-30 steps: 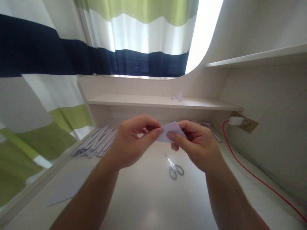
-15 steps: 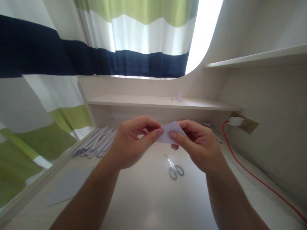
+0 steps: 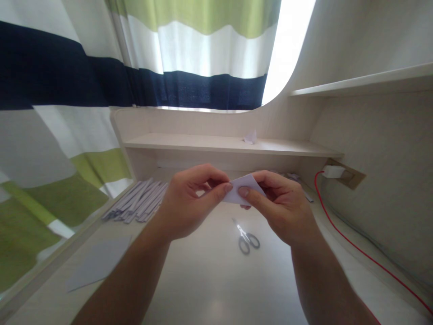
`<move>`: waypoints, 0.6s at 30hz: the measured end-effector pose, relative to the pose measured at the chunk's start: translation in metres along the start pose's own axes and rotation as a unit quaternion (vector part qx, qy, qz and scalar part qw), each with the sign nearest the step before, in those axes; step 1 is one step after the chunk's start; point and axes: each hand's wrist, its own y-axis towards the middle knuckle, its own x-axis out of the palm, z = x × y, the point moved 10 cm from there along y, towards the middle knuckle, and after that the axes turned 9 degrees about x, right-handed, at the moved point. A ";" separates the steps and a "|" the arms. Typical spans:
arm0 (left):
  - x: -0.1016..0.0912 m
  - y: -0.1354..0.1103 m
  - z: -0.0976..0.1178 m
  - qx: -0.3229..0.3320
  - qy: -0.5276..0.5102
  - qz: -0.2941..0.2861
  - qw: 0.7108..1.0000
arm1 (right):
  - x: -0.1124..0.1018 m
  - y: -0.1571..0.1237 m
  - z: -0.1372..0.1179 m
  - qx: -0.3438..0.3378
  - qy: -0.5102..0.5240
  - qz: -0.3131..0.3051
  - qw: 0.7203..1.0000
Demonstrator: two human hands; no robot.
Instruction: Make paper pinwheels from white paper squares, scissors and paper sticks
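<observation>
Both hands hold a small folded piece of pale paper (image 3: 244, 186) in the air above the desk. My left hand (image 3: 189, 203) pinches its left edge between thumb and fingers. My right hand (image 3: 280, 205) pinches its right side, thumb on the front face. The paper's back part is hidden by my right fingers. Below the hands a small pair of scissors (image 3: 246, 237) with grey handles lies on the desk (image 3: 209, 280).
A pile of several folded paper strips (image 3: 138, 201) lies at the back left. A flat sheet of paper (image 3: 98, 264) rests near the left edge. A small folded paper piece (image 3: 250, 136) sits on the shelf. A red cable (image 3: 352, 246) runs from a wall plug (image 3: 333, 170).
The folded paper has sunk a little lower between my fingers. Both hands keep their pinch and stay almost in place.
</observation>
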 end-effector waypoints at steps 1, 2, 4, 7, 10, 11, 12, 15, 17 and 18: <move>0.000 0.000 0.000 -0.001 -0.001 0.001 1.000 | 0.000 0.000 0.000 0.001 0.001 0.001 1.000; 0.000 0.000 -0.001 -0.003 -0.001 0.002 1.000 | 0.000 0.000 0.000 0.002 0.000 0.002 1.000; 0.000 -0.001 -0.002 -0.007 -0.003 0.005 1.000 | 0.000 0.000 0.001 0.006 -0.003 0.003 1.000; 0.000 -0.001 -0.001 -0.005 -0.010 0.003 1.000 | -0.001 -0.001 0.002 0.010 -0.002 0.000 1.000; 0.000 -0.001 0.000 -0.001 -0.008 0.003 1.000 | -0.001 -0.001 0.003 0.021 -0.008 -0.003 1.000; 0.000 0.000 0.000 0.001 -0.007 0.004 1.000 | -0.001 -0.001 0.004 0.027 -0.012 -0.003 1.000; 0.000 0.000 0.001 0.001 -0.005 0.005 1.000 | -0.002 -0.001 0.005 0.032 -0.017 -0.003 0.999; 0.001 0.000 0.002 0.008 -0.006 0.005 1.000 | -0.001 -0.001 0.007 0.043 -0.023 -0.006 0.999; 0.001 0.000 0.002 0.011 -0.013 0.006 1.000 | 0.000 0.000 0.008 0.046 -0.021 -0.008 0.999; 0.001 0.000 0.002 0.011 -0.017 0.007 1.000 | 0.000 0.000 0.008 0.047 -0.019 -0.009 0.999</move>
